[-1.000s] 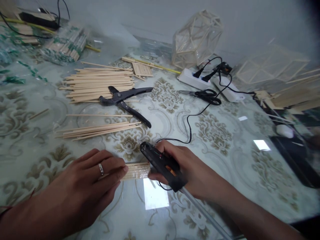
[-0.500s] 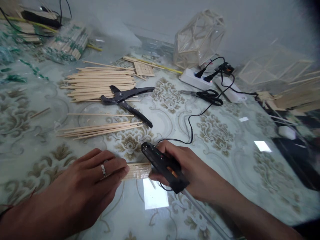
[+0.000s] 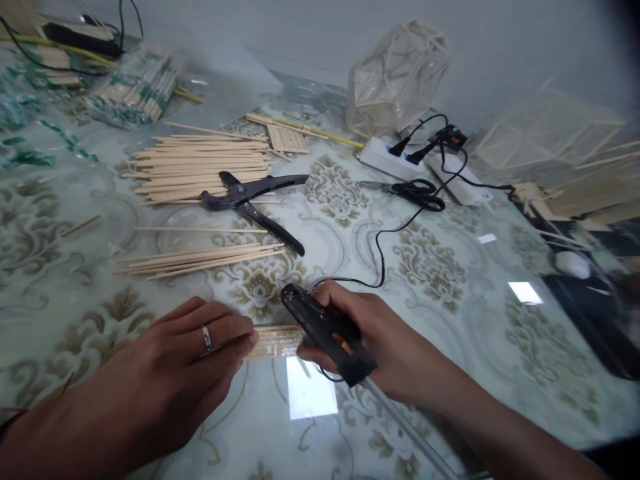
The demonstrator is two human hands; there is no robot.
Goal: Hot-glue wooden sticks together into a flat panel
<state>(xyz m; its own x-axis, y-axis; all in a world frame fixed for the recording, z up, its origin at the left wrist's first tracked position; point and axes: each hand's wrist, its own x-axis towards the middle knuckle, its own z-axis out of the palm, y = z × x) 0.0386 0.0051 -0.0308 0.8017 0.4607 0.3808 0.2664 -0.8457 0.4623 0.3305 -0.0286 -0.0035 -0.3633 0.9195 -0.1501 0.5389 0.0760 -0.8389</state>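
My right hand (image 3: 357, 323) is wrapped round a black hot glue gun (image 3: 325, 333), its nozzle pointing away to the upper left. A long clear glue stick (image 3: 407, 423) sticks out of the gun's rear. My left hand (image 3: 195, 360), wearing a ring, is closed with fingers together on the left end of a small flat panel of wooden sticks (image 3: 277, 341). Shiny glue shows across the panel's top. The gun and my right fingers cover its right end. Just beyond lies a small bundle of loose wooden sticks (image 3: 200, 260).
Black-handled pruning shears (image 3: 245, 193) lie against a larger pile of sticks (image 3: 200, 163). Scissors (image 3: 415, 193), a white power strip (image 3: 393, 159) and the gun's black cord (image 3: 383, 250) are to the right. Behind stands a faceted stick frame (image 3: 397, 80); wrapped stick packs (image 3: 133, 83) lie back left.
Almost nothing differs. The glue gun and my right hand have shifted very slightly left; my left hand stays on the panel.
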